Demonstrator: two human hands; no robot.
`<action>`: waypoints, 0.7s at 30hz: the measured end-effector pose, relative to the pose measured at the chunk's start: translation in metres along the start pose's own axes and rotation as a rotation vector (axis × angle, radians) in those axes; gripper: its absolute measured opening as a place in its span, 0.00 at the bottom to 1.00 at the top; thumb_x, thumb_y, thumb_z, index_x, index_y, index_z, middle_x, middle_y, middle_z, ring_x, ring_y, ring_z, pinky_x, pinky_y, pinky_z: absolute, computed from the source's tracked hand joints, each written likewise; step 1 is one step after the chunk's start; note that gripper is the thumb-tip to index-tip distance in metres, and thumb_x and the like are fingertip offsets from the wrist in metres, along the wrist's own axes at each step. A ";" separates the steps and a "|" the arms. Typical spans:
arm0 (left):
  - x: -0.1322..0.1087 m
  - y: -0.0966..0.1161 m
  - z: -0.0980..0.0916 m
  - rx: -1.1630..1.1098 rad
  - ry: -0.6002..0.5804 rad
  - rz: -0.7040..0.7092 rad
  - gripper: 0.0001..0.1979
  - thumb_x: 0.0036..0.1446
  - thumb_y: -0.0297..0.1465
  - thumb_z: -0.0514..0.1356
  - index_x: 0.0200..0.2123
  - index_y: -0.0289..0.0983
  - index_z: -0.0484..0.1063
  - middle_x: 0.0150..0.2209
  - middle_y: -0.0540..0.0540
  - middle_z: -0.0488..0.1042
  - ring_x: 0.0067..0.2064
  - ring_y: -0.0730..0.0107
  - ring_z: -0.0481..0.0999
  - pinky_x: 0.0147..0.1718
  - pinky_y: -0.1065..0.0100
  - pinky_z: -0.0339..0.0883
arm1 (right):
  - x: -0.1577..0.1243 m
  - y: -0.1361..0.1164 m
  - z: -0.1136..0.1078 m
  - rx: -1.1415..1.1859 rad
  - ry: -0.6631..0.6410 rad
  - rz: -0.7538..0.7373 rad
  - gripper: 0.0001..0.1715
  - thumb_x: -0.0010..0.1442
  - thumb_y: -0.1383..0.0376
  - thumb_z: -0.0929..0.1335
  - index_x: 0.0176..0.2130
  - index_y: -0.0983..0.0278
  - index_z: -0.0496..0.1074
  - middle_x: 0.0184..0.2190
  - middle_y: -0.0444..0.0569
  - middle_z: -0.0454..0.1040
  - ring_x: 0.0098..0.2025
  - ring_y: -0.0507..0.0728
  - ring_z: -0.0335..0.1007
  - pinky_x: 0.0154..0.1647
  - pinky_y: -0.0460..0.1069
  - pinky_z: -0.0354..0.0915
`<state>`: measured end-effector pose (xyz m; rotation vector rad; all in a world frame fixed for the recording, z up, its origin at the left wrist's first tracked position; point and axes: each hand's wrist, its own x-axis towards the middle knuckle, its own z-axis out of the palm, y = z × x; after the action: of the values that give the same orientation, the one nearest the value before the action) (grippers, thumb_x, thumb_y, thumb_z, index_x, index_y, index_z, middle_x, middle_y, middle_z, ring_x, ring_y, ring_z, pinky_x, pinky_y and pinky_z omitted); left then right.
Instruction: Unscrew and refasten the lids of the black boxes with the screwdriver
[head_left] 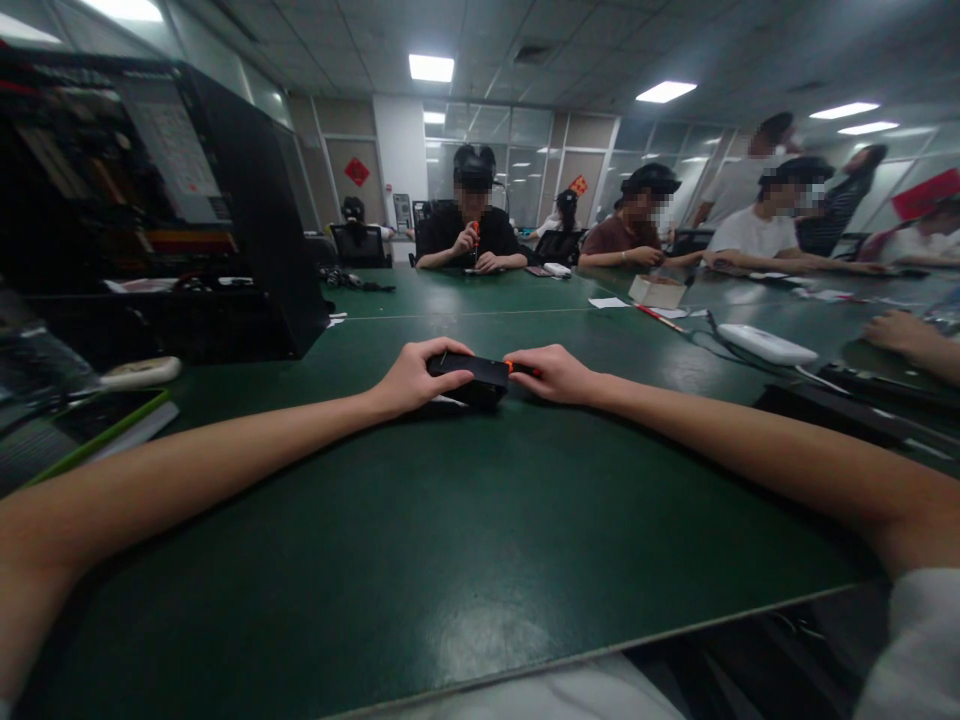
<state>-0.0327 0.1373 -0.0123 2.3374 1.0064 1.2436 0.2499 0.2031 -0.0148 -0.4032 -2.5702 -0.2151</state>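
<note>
A black box-shaped object (480, 378) is gripped in my left hand (420, 377), thumb along the near side and fingers over the top. My right hand (553, 375) is closed around an orange and black tool (525, 369), which looks like a screwdriver. The tool's orange end meets the right side of the black object. Both hands are low over the green table (450, 520). A small pale item (448, 400) shows under the black object; what it is cannot be made out.
A tall black cabinet (262, 220) stands at the left, near a green-edged tray (112, 432). To the right lie a white device (765, 344) with a cable and a small box (657, 291). Several people sit around the table's far and right sides.
</note>
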 end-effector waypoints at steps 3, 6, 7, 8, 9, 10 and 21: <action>0.000 0.000 0.000 -0.004 0.020 -0.001 0.19 0.58 0.43 0.65 0.47 0.37 0.79 0.44 0.43 0.81 0.45 0.58 0.78 0.46 0.61 0.71 | -0.002 0.001 0.000 -0.046 0.057 0.058 0.21 0.70 0.57 0.62 0.49 0.68 0.75 0.42 0.55 0.80 0.41 0.55 0.77 0.42 0.46 0.66; 0.000 0.001 0.001 -0.001 0.000 -0.007 0.20 0.57 0.43 0.66 0.47 0.37 0.79 0.44 0.44 0.81 0.44 0.58 0.78 0.45 0.62 0.71 | -0.002 0.001 0.000 -0.074 0.065 0.079 0.20 0.69 0.57 0.62 0.49 0.67 0.76 0.43 0.55 0.80 0.41 0.55 0.77 0.41 0.47 0.66; 0.000 0.001 0.001 0.002 -0.013 -0.010 0.20 0.56 0.44 0.66 0.47 0.37 0.79 0.43 0.44 0.81 0.43 0.58 0.78 0.44 0.62 0.72 | -0.002 0.000 0.001 -0.077 0.062 0.081 0.20 0.69 0.57 0.62 0.49 0.66 0.76 0.43 0.55 0.80 0.41 0.55 0.77 0.40 0.47 0.66; 0.000 0.001 0.001 0.004 -0.024 -0.012 0.21 0.56 0.44 0.67 0.47 0.37 0.79 0.43 0.44 0.81 0.43 0.58 0.79 0.43 0.62 0.72 | -0.002 0.000 0.001 -0.077 0.058 0.082 0.20 0.69 0.57 0.62 0.50 0.66 0.76 0.43 0.55 0.80 0.41 0.55 0.77 0.39 0.47 0.65; 0.001 0.001 0.001 0.007 -0.032 -0.015 0.21 0.56 0.44 0.67 0.47 0.37 0.79 0.43 0.44 0.81 0.42 0.58 0.79 0.43 0.62 0.72 | -0.002 -0.001 0.001 -0.074 0.054 0.083 0.21 0.69 0.57 0.62 0.50 0.66 0.76 0.42 0.55 0.80 0.40 0.55 0.76 0.39 0.47 0.65; 0.001 0.001 0.001 0.008 -0.036 -0.017 0.21 0.56 0.45 0.67 0.48 0.37 0.79 0.43 0.44 0.81 0.42 0.58 0.79 0.43 0.62 0.72 | -0.001 -0.002 0.001 -0.066 0.050 0.083 0.21 0.69 0.57 0.62 0.50 0.66 0.76 0.42 0.55 0.80 0.41 0.55 0.76 0.39 0.47 0.65; 0.001 -0.001 0.000 -0.018 -0.028 -0.032 0.20 0.57 0.44 0.67 0.48 0.37 0.79 0.42 0.45 0.81 0.41 0.60 0.79 0.41 0.64 0.72 | 0.006 -0.009 0.003 0.137 -0.044 0.078 0.22 0.70 0.58 0.61 0.51 0.69 0.75 0.33 0.49 0.79 0.30 0.49 0.72 0.34 0.42 0.63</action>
<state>-0.0324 0.1385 -0.0125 2.3096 1.0158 1.2001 0.2409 0.1966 -0.0150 -0.4598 -2.5875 -0.0015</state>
